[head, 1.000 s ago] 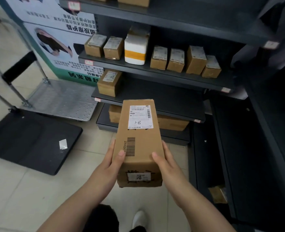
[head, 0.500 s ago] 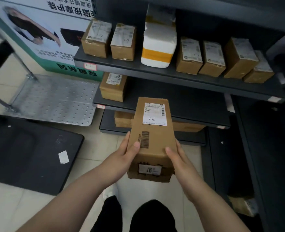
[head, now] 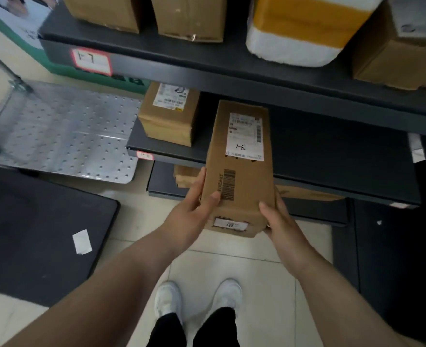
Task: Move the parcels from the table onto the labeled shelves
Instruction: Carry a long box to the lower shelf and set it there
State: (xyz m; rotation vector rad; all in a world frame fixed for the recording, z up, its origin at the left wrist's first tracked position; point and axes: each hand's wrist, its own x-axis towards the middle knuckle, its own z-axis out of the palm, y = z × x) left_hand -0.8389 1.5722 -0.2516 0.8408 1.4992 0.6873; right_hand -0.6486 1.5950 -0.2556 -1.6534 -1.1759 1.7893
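Observation:
A long brown cardboard parcel (head: 239,171) with a white label marked "8-1" is held between both hands in front of the dark shelving. My left hand (head: 189,214) grips its left side with the thumb on top by the barcode. My right hand (head: 279,221) grips its right near corner. The parcel's far end reaches over the front edge of the middle shelf (head: 332,156), which carries a small red-edged tag (head: 144,155). Another brown parcel (head: 168,113) stands on that shelf to the left.
The upper shelf (head: 207,71) has a red-edged tag (head: 91,60) and holds several brown boxes and a white and yellow package (head: 304,31). A lower shelf holds a flat box (head: 185,176). A metal platform cart (head: 64,131) and a black mat (head: 31,229) lie on the floor at left.
I have moved closer to the shelves and the view has tipped down. The parcel has travelled forward, so its far end now lies over the middle shelf. Both hands keep their hold.

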